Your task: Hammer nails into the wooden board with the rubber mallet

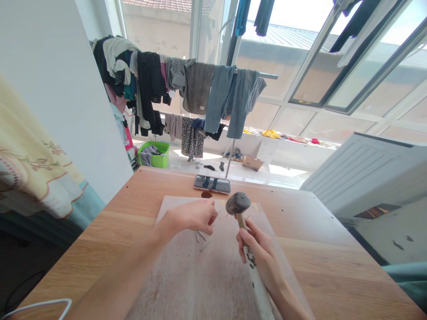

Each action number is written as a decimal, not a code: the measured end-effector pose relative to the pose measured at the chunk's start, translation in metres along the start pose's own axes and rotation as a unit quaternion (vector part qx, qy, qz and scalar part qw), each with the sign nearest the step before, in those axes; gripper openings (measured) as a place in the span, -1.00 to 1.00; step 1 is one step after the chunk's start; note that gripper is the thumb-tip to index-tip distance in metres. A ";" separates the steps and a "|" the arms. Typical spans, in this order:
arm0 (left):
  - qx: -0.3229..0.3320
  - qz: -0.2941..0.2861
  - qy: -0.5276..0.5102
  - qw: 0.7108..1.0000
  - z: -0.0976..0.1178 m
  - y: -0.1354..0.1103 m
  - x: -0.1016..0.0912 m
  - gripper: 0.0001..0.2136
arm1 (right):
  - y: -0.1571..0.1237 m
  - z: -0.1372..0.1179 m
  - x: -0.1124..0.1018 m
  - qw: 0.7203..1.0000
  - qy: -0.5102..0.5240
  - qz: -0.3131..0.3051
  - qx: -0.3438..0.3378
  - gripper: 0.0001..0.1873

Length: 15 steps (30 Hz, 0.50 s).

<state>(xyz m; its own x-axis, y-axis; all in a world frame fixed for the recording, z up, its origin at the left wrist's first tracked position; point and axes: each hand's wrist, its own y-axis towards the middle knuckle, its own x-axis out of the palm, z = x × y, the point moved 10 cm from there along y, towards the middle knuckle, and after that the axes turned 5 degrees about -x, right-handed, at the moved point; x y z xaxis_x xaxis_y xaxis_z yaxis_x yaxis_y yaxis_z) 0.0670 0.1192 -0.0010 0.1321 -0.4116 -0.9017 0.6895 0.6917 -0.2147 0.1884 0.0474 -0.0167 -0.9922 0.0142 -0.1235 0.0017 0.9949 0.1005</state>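
My right hand (258, 251) is closed round the pale wooden handle of a mallet, whose dark rounded head (238, 203) is raised just above a worn wooden board (187, 275). My left hand (195, 216) pinches a thin nail (217, 214) between thumb and fingers, a little left of the mallet head and over the board. A few loose nails (201, 237) lie on the board under my left hand.
The board lies on a wooden table (110, 222). A phone (212, 183) lies flat at the table's far edge. A white cable (40, 306) loops at the near left corner. Beyond stand a clothes rack (200, 84), a green basket (154, 154) and large windows.
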 end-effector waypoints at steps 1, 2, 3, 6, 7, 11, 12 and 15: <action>-0.006 0.021 -0.013 1.000 -0.008 0.000 -0.007 -0.93 | 0.000 0.000 -0.001 1.000 0.000 0.003 0.001 -0.63; -0.021 0.035 -0.024 0.999 -0.017 0.000 -0.013 -0.93 | 0.000 -0.001 -0.001 1.000 0.001 0.005 0.001 -0.61; -0.042 0.041 -0.031 0.998 -0.027 0.000 -0.017 -0.93 | 0.000 -0.001 -0.002 1.000 0.003 0.008 0.001 -0.60; -0.085 0.037 -0.046 0.995 -0.045 -0.002 -0.020 -0.88 | 0.000 -0.002 -0.003 1.000 0.003 0.009 0.001 -0.53; -0.080 0.037 -0.050 0.995 -0.045 -0.001 -0.020 -0.87 | 0.000 -0.002 -0.002 1.000 0.002 0.008 0.002 -0.51; -0.029 0.043 -0.051 0.997 -0.037 0.005 -0.014 -0.88 | 0.000 -0.003 -0.002 1.000 0.002 0.006 0.003 -0.51; -0.019 0.046 -0.051 0.997 -0.035 0.006 -0.013 -0.89 | 0.000 -0.003 -0.002 1.000 0.003 0.006 0.004 -0.53; 0.003 0.057 -0.048 0.997 -0.030 0.011 -0.010 -0.90 | 0.000 -0.003 -0.001 1.000 0.002 0.004 0.007 -0.60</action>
<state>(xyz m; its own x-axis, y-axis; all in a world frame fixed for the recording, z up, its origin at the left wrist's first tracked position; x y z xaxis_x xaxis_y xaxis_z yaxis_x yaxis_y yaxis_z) 0.0518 0.1487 -0.0060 0.2775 -0.3863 -0.8797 0.6705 0.7336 -0.1106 0.1895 0.0467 -0.0139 -0.9928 0.0226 -0.1178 0.0123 0.9960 0.0882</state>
